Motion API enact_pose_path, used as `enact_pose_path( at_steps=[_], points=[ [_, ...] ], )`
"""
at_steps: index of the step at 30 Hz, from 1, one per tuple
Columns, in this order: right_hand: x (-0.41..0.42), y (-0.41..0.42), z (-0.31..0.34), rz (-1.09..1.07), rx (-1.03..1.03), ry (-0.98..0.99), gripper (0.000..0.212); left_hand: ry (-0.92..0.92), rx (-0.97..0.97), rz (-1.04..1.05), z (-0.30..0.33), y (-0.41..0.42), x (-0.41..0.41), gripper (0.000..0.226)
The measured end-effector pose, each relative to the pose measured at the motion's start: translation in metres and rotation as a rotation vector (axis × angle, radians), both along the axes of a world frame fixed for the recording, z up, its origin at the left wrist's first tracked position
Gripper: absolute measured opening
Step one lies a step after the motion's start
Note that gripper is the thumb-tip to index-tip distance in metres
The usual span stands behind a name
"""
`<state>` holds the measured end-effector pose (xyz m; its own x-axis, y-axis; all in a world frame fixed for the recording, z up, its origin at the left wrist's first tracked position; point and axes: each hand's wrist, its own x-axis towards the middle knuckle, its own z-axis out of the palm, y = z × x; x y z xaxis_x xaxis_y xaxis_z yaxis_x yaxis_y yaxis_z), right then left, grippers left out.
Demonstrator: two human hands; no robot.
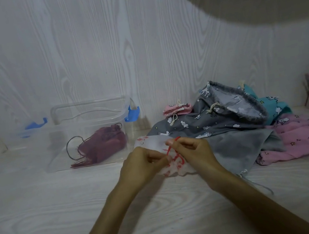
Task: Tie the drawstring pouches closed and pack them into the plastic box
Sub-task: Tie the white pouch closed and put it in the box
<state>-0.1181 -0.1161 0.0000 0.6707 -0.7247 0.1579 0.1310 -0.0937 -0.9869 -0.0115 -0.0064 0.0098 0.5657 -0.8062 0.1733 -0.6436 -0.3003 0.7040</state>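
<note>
One view only, head camera. Landmark: clear plastic box with blue latches, lid off, standing on the pale wood-grain table.

- Inside the box: one maroon fringed pouch, its dark cord trailing loose. Packed.
- Just right of the box, in front of the person: white sheer pouch with red print, lying flat on the table. In work.
- Over the pouch's mouth: left hand and right hand, close together, each pinching the red drawstring; a loop stands up by the right fingertips.
- Farther right of the box: heap of untied pouches, namely a grey unicorn-print pouch, a small pink pouch, a teal pouch and a pink printed pouch.

Step judged: knotting the drawstring. To do it well, gather the mouth fully first, draw both ends evenly and seat the knot against the fabric; thin cord may slip.
</note>
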Motion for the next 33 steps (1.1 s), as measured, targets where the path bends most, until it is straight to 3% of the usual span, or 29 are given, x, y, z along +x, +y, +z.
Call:
enact_pose_path(
  at_steps=[4,6,8,11,12,13,15,16,17,22,28,33],
  points=[
    [0.001,-0.006,-0.001,-0.033,0.032,-0.021,0.015,0.056,-0.238,0.062,-0.006,-0.009,-0.009,0.015],
    [0.001,-0.01,-0.005,-0.109,-0.028,-0.011,0.016,0.331,-0.391,-0.014,-0.007,-0.014,-0.015,0.019],
    [0.002,-0.015,-0.012,-0.212,-0.244,0.078,0.02,0.663,-0.465,-0.048,-0.009,-0.014,-0.018,0.022],
    [0.002,-0.011,-0.017,-0.243,-0.599,0.432,0.037,0.921,-0.485,-0.006,-0.007,-0.006,-0.013,0.022],
    [0.002,-0.008,-0.017,-0.205,-0.661,0.493,0.042,0.856,-0.477,0.013,-0.007,-0.004,-0.009,0.021],
    [0.003,-0.007,-0.018,-0.149,-0.689,0.521,0.046,0.666,-0.437,0.035,-0.006,-0.002,-0.004,0.02],
    [0.004,-0.005,-0.019,-0.042,-0.711,0.543,0.05,0.076,-0.284,0.093,-0.007,0.001,0.003,0.019],
    [0.003,-0.005,-0.02,-0.017,-0.731,0.553,0.05,-0.124,-0.228,0.091,-0.007,0.002,0.003,0.019],
    [0.003,-0.004,-0.02,-0.009,-0.752,0.566,0.051,-0.176,-0.202,0.062,-0.007,0.002,0.005,0.019],
    [-0.001,-0.002,-0.018,0.029,-0.843,0.617,0.047,0.366,-0.268,-0.122,-0.004,0.004,-0.002,0.023],
    [-0.002,0.001,-0.018,0.05,-0.884,0.658,0.043,0.325,-0.263,-0.111,-0.007,0.008,0.003,0.018],
    [-0.003,0.001,-0.017,0.062,-0.908,0.683,0.041,0.74,-0.271,-0.142,-0.001,0.007,-0.003,0.022]
  ],
)
